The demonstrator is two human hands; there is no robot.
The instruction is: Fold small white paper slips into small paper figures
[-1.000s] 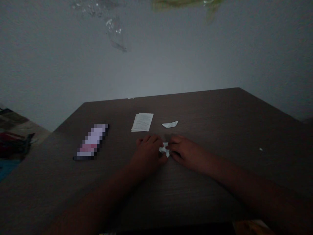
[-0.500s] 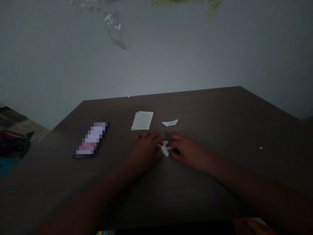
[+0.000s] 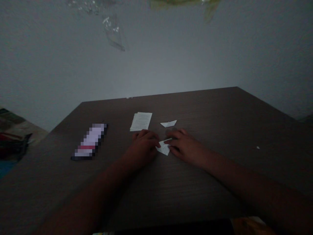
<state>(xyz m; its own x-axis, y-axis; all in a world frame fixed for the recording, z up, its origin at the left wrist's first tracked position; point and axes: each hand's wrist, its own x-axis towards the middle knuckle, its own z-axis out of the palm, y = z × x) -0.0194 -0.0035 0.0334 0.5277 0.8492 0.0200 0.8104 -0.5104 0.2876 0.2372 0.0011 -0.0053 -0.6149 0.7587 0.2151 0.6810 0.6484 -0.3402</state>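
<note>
Both my hands rest on a dark wooden table (image 3: 220,114) with a small folded white paper piece (image 3: 164,148) between them. My left hand (image 3: 143,145) has its fingers curled and its fingertips press the paper's left edge. My right hand (image 3: 184,145) pinches the paper's right side, fingers bent over it. The paper lies almost flat on the table. Just beyond my hands lie a small stack of printed paper slips (image 3: 141,121) and a small folded white paper shape (image 3: 168,123).
A pixelated rectangular object (image 3: 89,141) lies to the left on the table. A tiny white scrap (image 3: 257,147) sits at the right. A grey wall rises behind the table. Dark clutter (image 3: 12,140) lies off the left edge.
The paper between my hands has been opened out flatter and shows more surface. Both hands shifted slightly away from me and a little left.
</note>
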